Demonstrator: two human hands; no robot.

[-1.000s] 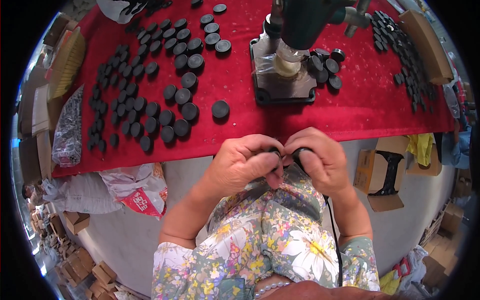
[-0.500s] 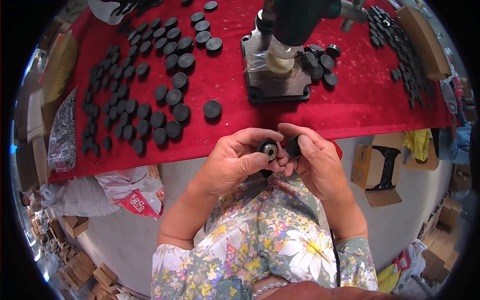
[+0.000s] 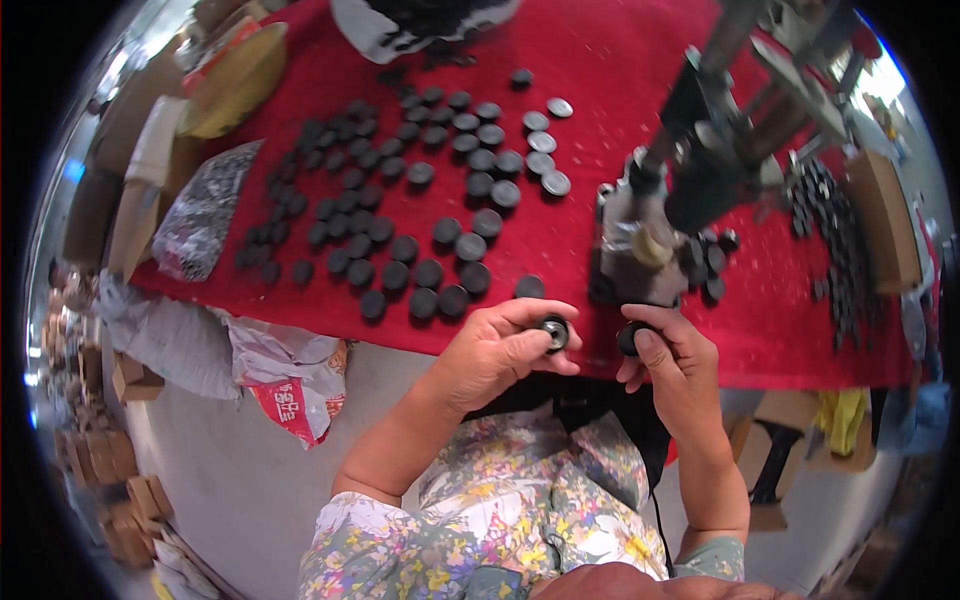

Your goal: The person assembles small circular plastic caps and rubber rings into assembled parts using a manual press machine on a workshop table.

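My left hand (image 3: pixel 492 350) pinches a small black wheel with a metal bearing in its centre (image 3: pixel 554 333), the bearing side facing up. Across a small gap, my right hand (image 3: pixel 676 362) grips a round black cap (image 3: pixel 630 339) between thumb and fingers. Both hands hover over the front edge of the red-covered table (image 3: pixel 400 335). Just beyond the left fingers, a loose black disc (image 3: pixel 529 288) lies on the cloth. Many similar black discs (image 3: pixel 425 272) spread across the cloth to the left.
A green bench press (image 3: pixel 705 165) stands beyond my right hand, its metal base (image 3: pixel 648 289) on the cloth. Black pieces (image 3: pixel 712 262) cluster beside it, and more (image 3: pixel 835 245) lie farther right by a cardboard box (image 3: pixel 882 222). A plastic bag of small parts (image 3: pixel 207 215) sits at left.
My hands have moved apart, each keeping its black piece. The view has swung left, so the table and press appear farther right and lower.
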